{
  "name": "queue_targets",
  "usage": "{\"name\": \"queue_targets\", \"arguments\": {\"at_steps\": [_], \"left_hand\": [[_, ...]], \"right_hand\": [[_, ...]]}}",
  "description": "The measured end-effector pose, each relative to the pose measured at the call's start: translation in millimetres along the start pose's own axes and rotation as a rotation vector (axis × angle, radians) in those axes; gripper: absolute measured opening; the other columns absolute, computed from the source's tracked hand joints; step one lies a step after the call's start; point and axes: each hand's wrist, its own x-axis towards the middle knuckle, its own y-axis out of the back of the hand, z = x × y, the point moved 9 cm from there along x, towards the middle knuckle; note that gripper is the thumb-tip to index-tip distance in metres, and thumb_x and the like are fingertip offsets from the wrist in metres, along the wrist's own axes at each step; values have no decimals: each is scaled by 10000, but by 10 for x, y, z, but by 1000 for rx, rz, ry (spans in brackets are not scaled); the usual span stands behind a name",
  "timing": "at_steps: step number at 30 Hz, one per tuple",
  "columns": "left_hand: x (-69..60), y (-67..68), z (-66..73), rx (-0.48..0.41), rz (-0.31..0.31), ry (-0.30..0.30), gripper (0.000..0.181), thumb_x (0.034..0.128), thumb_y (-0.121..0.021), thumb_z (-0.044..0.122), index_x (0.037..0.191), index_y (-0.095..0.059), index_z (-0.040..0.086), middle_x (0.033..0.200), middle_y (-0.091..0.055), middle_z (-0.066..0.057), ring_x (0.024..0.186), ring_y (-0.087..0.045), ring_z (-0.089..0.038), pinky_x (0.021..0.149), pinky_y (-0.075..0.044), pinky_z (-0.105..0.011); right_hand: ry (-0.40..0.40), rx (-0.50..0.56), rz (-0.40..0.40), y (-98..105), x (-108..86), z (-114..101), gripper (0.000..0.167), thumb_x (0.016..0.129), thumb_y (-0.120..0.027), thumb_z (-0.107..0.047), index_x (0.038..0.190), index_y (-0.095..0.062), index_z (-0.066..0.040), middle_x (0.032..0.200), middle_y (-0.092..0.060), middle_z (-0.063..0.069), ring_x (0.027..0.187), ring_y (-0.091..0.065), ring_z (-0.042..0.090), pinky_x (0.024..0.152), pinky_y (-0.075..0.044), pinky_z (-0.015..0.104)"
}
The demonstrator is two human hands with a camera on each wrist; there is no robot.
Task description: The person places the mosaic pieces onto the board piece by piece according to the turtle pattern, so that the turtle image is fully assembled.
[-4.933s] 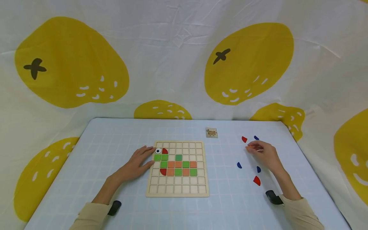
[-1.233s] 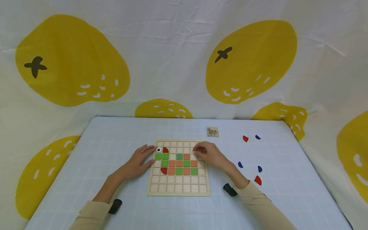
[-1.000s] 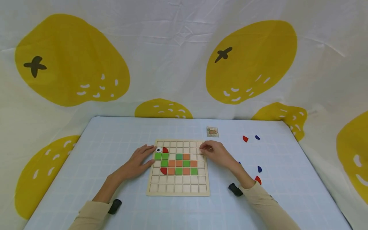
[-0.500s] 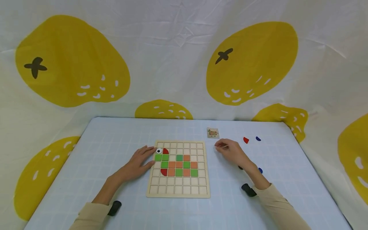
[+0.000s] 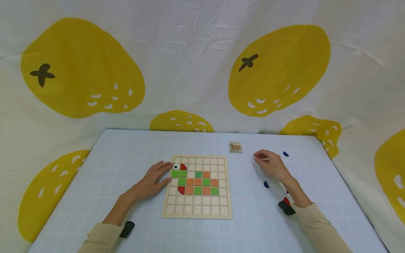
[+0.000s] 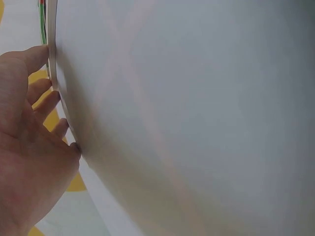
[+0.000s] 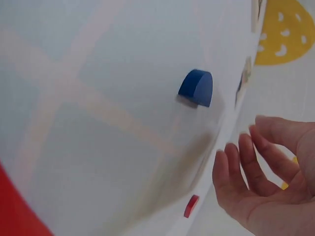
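My left hand (image 5: 153,181) rests with fingers extended at the left edge of a wooden grid board (image 5: 224,200). The board carries green squares (image 5: 197,190), orange squares (image 5: 206,190), red quarter rounds (image 5: 181,190) and a white eye piece (image 5: 176,167). To the right of the board, my right hand (image 5: 272,165) hovers over the table, fingers loosely bent, holding nothing. In the right wrist view a blue half-round piece (image 7: 196,87) and a small red piece (image 7: 191,206) lie near that hand; the hand hides the red one in the head view.
A small picture card (image 5: 235,147) lies behind the board's right corner. Another blue piece (image 5: 286,154) lies at the back right. Beside the black right wrist camera (image 5: 286,208) shows a red quarter round (image 5: 286,201), partly covered.
An orange piece, earlier in my right hand, now sits beside the upper green square. The right hand has since moved off the board to the right, over the far red piece. The left hand stays put.
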Motion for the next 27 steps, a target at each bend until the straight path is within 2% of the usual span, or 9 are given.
{"name": "queue_targets", "arguments": {"at_steps": [10, 13, 20, 27], "left_hand": [[-6, 6, 20, -6, -6, 6, 586, 1040, -631, 276, 1561, -444, 85, 1594, -410, -155, 1518, -216, -454, 1168, -252, -681], [-7, 7, 27, -6, -8, 8, 588, 1040, -631, 278, 1562, -442, 85, 1593, -410, -154, 1519, -214, -453, 1170, -248, -680], [-13, 2, 5, 3, -5, 10, 596, 1038, -631, 287, 1563, -439, 82, 1595, -404, -162, 1517, -214, -455, 1162, -256, -688], [-2, -7, -5, 3, -16, 20, 599, 1044, -623, 296, 1575, -425, 101, 1610, -391, -139, 1528, -200, -430, 1174, -247, -674]], "right_hand": [[-27, -36, 68, 244, 2, 217, 217, 1015, -647, -98, 1179, -686, 39, 1095, -692, 208, 1005, -620, 348, 968, -535, 540], [-61, -44, 80, 294, 11, 291, 233, 1020, -636, -103, 1200, -677, 40, 1141, -669, 236, 1052, -595, 378, 997, -515, 561], [-118, -57, 57, 328, 48, 420, 308, 1027, -624, -104, 1292, -631, 55, 1313, -575, 304, 1218, -513, 459, 1068, -443, 613], [-117, -76, 28, 324, 68, 480, 341, 1010, -636, -61, 1323, -608, 70, 1300, -576, 309, 1171, -516, 456, 1060, -448, 613]]}}
